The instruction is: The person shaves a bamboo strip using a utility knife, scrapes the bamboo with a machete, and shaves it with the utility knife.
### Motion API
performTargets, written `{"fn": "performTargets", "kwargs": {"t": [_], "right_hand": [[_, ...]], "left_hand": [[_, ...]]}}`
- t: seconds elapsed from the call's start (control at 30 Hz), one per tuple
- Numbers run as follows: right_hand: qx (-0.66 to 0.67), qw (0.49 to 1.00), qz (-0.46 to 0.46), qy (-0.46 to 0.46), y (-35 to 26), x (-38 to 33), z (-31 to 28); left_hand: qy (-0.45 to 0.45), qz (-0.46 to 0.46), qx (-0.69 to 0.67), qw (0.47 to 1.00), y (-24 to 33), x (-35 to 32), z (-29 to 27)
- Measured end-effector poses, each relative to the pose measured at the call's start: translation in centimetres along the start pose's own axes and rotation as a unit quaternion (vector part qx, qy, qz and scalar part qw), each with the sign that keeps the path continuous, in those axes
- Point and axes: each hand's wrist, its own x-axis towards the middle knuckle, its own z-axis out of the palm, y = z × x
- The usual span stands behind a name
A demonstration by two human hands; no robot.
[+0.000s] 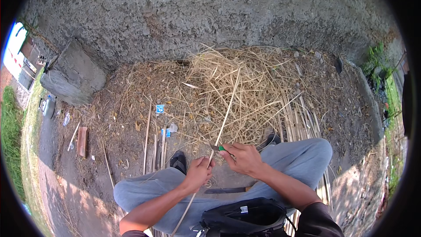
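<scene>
A long, thin pale strip [227, 112], which looks like split bamboo, runs slantwise from the heap of shavings, between my hands and down past my lap. My left hand [198, 175] is closed round it just below the blade. In my right hand [244, 159] is a small knife [221, 148] with a green handle, its dark blade lying against the strip. The fingers of that hand wrap the handle and hide part of it. Curled pale shavings [245, 92] are heaped beyond my hands.
Split strips [302, 116] lie on the ground by my right leg, others [147, 138] by my left foot. A black bag [245, 219] rests at my lap. A rough wall [219, 13] stands ahead, a concrete block [76, 72] at left, with a reddish brick [82, 141] nearer.
</scene>
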Motion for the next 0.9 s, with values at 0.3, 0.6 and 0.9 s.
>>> {"fn": "performTargets", "kwargs": {"t": [0.3, 0.6, 0.9], "right_hand": [[0.001, 0.999, 0.013, 0.039, -0.2, -0.3, -0.1], [0.009, 0.997, -0.008, 0.075, 0.6, 0.4, 0.8], [-0.014, 0.997, 0.03, 0.073, 1.4, 0.6, 0.8]], "left_hand": [[0.137, 0.208, 0.319, 0.915, -2.9, 0.3, -0.5], [0.113, 0.177, 0.31, 0.927, -1.8, -0.5, -1.1], [0.113, 0.177, 0.325, 0.922, -2.2, -0.3, -0.6]]}}
